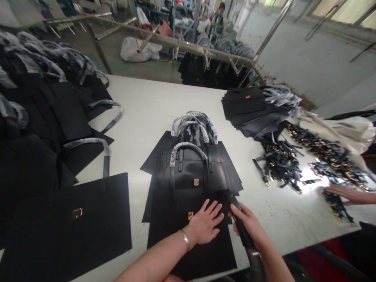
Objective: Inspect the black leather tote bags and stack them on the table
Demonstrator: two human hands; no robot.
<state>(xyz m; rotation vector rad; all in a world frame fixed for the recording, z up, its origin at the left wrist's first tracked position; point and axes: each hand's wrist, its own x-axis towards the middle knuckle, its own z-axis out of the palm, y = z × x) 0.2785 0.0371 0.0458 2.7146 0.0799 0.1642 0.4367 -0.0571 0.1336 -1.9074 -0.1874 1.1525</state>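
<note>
Flat black bag panels [188, 176] with plastic-wrapped handles lie stacked and overlapping in the middle of the white table. My left hand [205, 223] rests on the nearest panel with its fingers spread, beside a gold clasp [190, 216]. My right hand [249, 223] is wrapped round a black handheld tool [243, 234] at the panel's right edge. The tool's tip touches or hovers just over the panel's edge; I cannot tell which.
Piles of black panels [70, 231] cover the left side. More panels [255, 109] lie at the back right. Black straps with gold hardware [282, 164] are heaped on the right, near another person's hand [349, 194]. A metal rack [164, 39] stands behind the table [147, 98].
</note>
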